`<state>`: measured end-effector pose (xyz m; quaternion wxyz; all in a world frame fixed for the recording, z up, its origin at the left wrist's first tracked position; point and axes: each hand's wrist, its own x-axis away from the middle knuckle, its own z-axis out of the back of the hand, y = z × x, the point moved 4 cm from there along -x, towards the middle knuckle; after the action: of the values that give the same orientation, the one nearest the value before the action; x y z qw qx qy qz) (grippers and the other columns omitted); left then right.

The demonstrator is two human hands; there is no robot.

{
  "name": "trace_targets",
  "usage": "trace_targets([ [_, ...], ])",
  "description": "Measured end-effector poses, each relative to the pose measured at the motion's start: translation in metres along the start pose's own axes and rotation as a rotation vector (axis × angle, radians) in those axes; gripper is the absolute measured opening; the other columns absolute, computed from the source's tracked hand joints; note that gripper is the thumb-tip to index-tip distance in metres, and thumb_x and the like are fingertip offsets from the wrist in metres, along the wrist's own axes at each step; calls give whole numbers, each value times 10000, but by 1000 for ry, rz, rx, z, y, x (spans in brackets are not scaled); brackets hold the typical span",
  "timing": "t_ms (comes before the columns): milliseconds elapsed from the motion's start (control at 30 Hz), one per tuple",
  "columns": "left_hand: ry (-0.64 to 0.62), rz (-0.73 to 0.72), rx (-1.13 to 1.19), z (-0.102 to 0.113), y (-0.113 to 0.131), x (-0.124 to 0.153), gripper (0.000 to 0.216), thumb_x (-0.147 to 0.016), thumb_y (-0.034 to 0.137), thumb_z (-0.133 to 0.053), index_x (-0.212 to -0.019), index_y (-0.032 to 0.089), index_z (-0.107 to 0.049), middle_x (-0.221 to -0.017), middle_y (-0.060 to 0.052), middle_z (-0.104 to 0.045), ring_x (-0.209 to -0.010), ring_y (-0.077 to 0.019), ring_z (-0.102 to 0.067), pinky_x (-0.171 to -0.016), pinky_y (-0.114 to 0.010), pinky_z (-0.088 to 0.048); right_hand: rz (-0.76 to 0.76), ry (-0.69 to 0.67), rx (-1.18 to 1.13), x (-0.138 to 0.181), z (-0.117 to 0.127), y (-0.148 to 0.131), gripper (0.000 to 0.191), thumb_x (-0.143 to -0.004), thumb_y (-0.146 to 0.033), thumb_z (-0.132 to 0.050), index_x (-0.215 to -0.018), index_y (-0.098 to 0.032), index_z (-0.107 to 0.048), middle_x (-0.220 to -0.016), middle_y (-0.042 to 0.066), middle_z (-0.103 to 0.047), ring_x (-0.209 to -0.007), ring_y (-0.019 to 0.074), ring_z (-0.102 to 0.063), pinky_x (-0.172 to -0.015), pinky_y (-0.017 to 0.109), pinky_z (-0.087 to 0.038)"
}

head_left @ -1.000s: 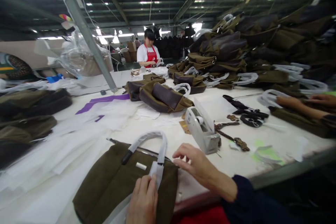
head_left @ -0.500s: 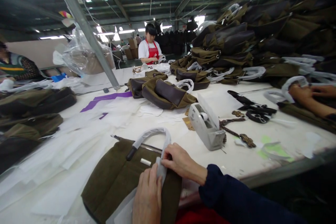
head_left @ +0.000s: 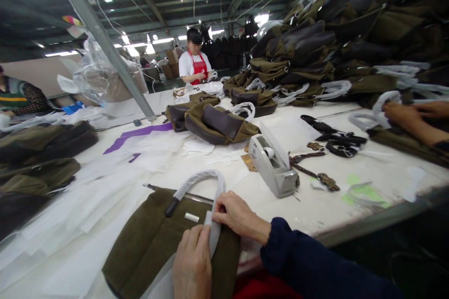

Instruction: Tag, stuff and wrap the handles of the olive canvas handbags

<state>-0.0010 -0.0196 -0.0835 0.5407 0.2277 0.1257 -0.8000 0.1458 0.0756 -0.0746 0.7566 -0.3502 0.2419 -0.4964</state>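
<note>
Right hand (head_left: 235, 217) in pinch on white wrap (head_left: 201, 177) (left hand (head_left: 192, 266) flat just below)

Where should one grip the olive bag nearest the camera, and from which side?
The white-wrapped handle, at its crest, from above: the loop lies open past the olive bag's edge, clear of left hand and right hand at its right end.
</note>
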Motion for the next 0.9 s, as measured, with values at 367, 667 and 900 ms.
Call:
trace_targets([
  [367, -136, -135, -162, 6, 15, -14, 239, -914, 94, -481, -1064, 173, -649, -1037, -57, -675, -921, -241, -580, -747, -357, -472, -7, 5, 2, -1, 1, -2, 106, -767, -183, -720, -694, -179, -643, -737, 1, -624, -795, 160, -521, -690, 251, -359],
  [667, -132, -173, -227, 6, 12, -10, 201, -922, 146, -530, -1043, 188, -684, -1044, -42, -689, -927, -237, -576, -771, -369, -436, 184, 385, -26, 51, 85, 4, 68, -905, -234, -595, -934, -205, -649, -954, 45, -632, -939, 194, -556, -850, 321, -433],
  [900, -28, -242, -253, 1, 9, -4, 260, -910, 129, -497, -1060, 192, -700, -1034, -50, -705, -922, -236, -574, -796, -404, -437, -145, 642, 166, 83, 186, 75, 270, -884, -427, -552, -891, -194, -690, -891, 57, -636, -760, 186, -569, -680, 318, -457],
])
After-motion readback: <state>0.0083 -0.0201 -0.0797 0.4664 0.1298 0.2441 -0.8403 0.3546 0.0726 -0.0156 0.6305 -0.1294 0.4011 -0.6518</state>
